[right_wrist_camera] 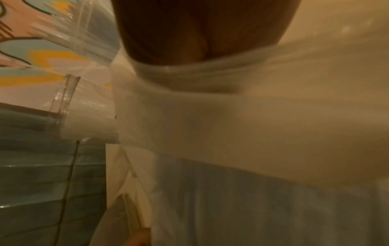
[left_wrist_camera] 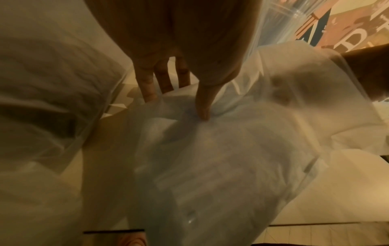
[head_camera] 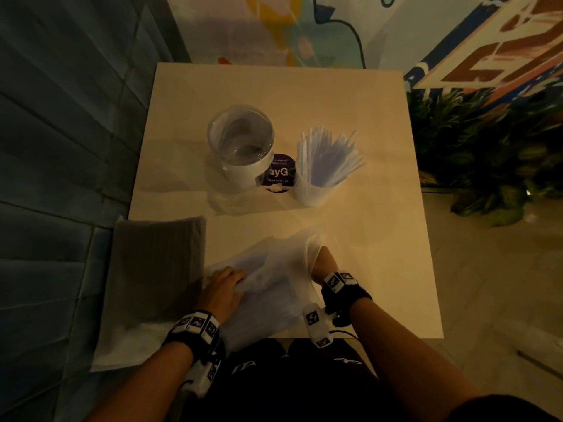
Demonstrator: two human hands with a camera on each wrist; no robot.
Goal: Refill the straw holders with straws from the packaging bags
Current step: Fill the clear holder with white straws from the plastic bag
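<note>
So the clear packaging bag (head_camera: 274,287) is lying at the near edge of the bench (head_camera: 380,239), right in front of the person. The left hand (head_camera: 224,287) is on the bag's left end, thumb and fingers (left_wrist_camera: 147,84) pinching a fold of the plastic; you see that best from the left wrist view. The right hand (head_camera: 324,263) is pushed inside the bag's open mouth up to the wrist, so the plastic covers the fingers and I can't tell if they're curled on anything in there.

Further back, about mid-bench, sit the two straw holders: the left holder (head_camera: 242,144) looks nearly empty, the right holder (head_camera: 323,169) is stuffed with straws (head_camera: 330,153) fanning out the top. A round purple sticker (head_camera: 278,173) shows between them.

A grey bag (head_camera: 158,269) lies just left of the clear one, hanging over the bench's left edge. There's open bench between the bag and the holders, and on the right side too.
</note>
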